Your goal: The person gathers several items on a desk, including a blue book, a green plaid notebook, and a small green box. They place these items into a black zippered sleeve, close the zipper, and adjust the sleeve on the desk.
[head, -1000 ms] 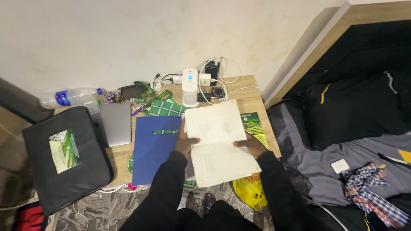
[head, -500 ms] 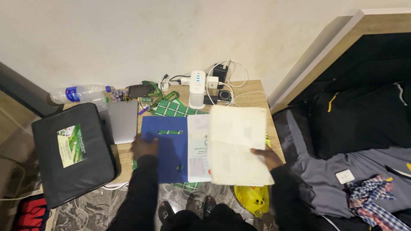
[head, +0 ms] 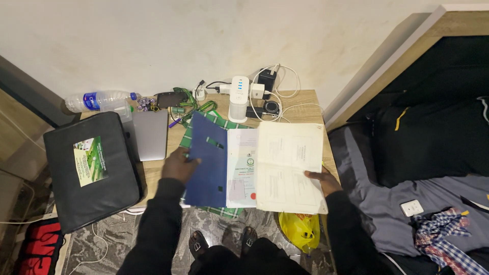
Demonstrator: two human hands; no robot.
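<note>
Only the head cam on this one, so here's what I'm seeing through it.

The left hand (head: 179,164) is gripping the outer edge of the blue folder cover (head: 208,163), fingers curled around it. The cover is standing tilted up off the desk (head: 305,109) rather than lying flat. The right hand (head: 320,178) is pinching the lower right edge of a stack of white papers (head: 293,168), thumb on top and fingers hidden underneath, so it's clamped on the stack. A printed sheet (head: 242,168) is lying between cover and stack, partly tucked under the stack.

My read: the folder is sitting mid-swing with the papers being held to one side. Moving that cover either way is going to call for the left hand keeping its grip on the edge while the right keeps the stack steady, since the loose pages look like they could slide.

The folder is lying in the middle of the desk on a green checked cloth (head: 216,210). Its long axis is running from me toward the wall, and the papers are lining up the same way.

Around it: a white charging tower (head: 238,97) with cables at the back, a silver laptop (head: 150,135) and a black bag (head: 89,168) to the left, a water bottle (head: 99,100) by the wall, a yellow bag (head: 298,229) on the floor, and the bed (head: 407,193) to the right.
</note>
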